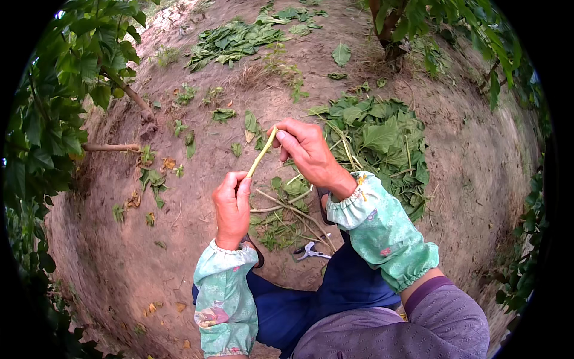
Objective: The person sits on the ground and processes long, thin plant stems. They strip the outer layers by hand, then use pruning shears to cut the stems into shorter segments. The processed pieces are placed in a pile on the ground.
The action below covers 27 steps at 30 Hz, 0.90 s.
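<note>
A short green stem cutting (261,155) is stretched slantwise between my two hands, bare of leaves. My left hand (232,204) pinches its lower end between thumb and fingers. At the upper end, my right hand (305,150) grips it with thumb and forefinger. Below my hands, thin cut branches (298,210) and leafy scraps (276,231) lie on the soil between my feet. Pruning shears (310,251) with pale metal parts rest on the ground there, partly hidden by my right leg.
A large heap of green leaves (381,139) lies to the right, with another leaf pile (237,40) farther off. Leafy trees stand at left (74,89) and upper right (390,31). A bare branch (112,147) juts in at left over dry soil (134,256).
</note>
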Tool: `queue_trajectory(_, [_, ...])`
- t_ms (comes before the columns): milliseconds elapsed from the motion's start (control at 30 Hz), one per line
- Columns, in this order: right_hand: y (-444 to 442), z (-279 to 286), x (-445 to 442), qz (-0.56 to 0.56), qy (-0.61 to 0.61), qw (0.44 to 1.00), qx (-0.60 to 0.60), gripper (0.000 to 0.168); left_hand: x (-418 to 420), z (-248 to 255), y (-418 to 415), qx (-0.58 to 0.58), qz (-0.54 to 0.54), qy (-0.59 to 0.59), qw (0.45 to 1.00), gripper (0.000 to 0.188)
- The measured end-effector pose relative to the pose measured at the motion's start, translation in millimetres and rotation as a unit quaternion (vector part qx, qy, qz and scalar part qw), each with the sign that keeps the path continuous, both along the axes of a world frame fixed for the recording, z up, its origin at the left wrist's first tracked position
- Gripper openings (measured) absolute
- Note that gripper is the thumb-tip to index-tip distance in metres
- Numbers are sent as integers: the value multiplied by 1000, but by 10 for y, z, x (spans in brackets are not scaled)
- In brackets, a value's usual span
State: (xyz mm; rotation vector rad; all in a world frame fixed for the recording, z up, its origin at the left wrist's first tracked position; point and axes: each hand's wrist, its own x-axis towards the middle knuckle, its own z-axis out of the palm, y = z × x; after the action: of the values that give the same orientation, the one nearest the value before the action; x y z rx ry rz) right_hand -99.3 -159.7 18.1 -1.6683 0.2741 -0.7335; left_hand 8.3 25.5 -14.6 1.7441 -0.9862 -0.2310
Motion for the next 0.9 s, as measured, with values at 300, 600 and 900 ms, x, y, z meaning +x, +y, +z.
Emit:
queue_trajectory(300, [3, -13, 7, 19, 12, 999, 24, 22, -135, 121, -1, 18, 42, -24, 999, 3])
queue_trajectory(600, [-42, -36, -2, 32, 10, 996, 85, 21, -163, 45, 0, -6, 6, 9, 1000, 4])
queue_trajectory(900, [-131, -70, 10, 154, -22, 917, 368, 16, -209, -30, -31, -67, -132, 413, 898, 18])
